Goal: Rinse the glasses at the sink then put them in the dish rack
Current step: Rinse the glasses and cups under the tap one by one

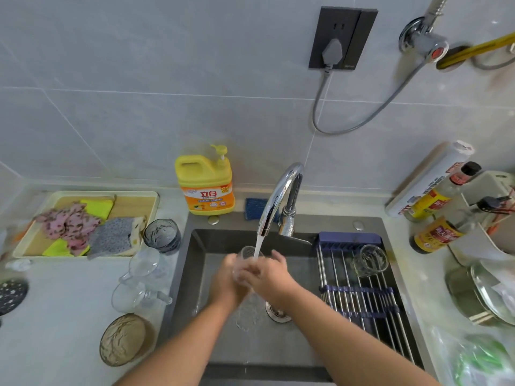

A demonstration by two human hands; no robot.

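Observation:
Over the dark sink (pixel 195 274) I hold a clear glass (pixel 248 253) under the water running from the chrome faucet (pixel 278 196). My left hand (pixel 227 280) grips it from the left, and my right hand (pixel 267 277) wraps round it from the right. One ribbed glass (pixel 372 260) lies in the metal dish rack (pixel 362 299) across the sink's right side. On the counter to the left stand a dark blue glass (pixel 162 235), clear glasses (pixel 142 277) and an amber glass (pixel 125 339).
A yellow detergent jug (pixel 204 185) stands behind the sink. A tray (pixel 145 195) with cloths lies at the left. Sauce bottles (pixel 437 232), a foil roll, pot lids and a plastic bag crowd the right counter. A drain (pixel 276 312) sits in the basin.

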